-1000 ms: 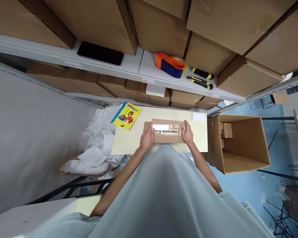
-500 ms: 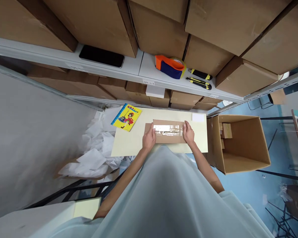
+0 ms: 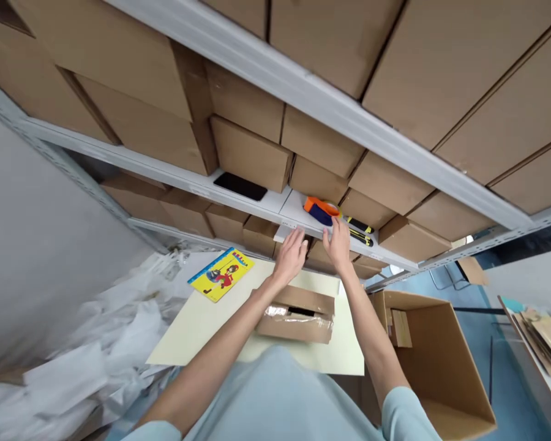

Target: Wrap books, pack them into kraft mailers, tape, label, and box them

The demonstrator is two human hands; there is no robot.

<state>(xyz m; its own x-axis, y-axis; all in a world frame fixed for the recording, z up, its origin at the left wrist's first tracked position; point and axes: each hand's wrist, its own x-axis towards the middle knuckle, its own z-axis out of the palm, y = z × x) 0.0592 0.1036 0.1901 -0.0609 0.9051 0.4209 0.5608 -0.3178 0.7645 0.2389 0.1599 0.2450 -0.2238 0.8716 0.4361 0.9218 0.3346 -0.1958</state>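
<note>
My right hand (image 3: 337, 243) is raised to the shelf edge, fingers apart, just below an orange and blue tape dispenser (image 3: 320, 212); whether the fingertips touch it I cannot tell. My left hand (image 3: 291, 255) hovers at the same edge, fingers stretched out and holding nothing, beside a small white card or box (image 3: 283, 233). Below them, on the cream tabletop (image 3: 188, 334), lies a small cardboard box (image 3: 298, 334). Clear tape runs across its top, wrinkled, with a dark gap between the flaps. My left forearm passes over the box's left end.
Two yellow and black utility knives (image 3: 360, 237) lie right of the dispenser, a black phone (image 3: 240, 186) to its left. A yellow picture book (image 3: 221, 274) is on the table. An open carton (image 3: 434, 361) stands at right; white paper (image 3: 133, 334) is heaped at left. Boxes fill the shelves.
Both hands have let go of the cardboard box and moved up and forward to the shelf. The box now rests on the table. The view has tilted up, showing more shelving.
</note>
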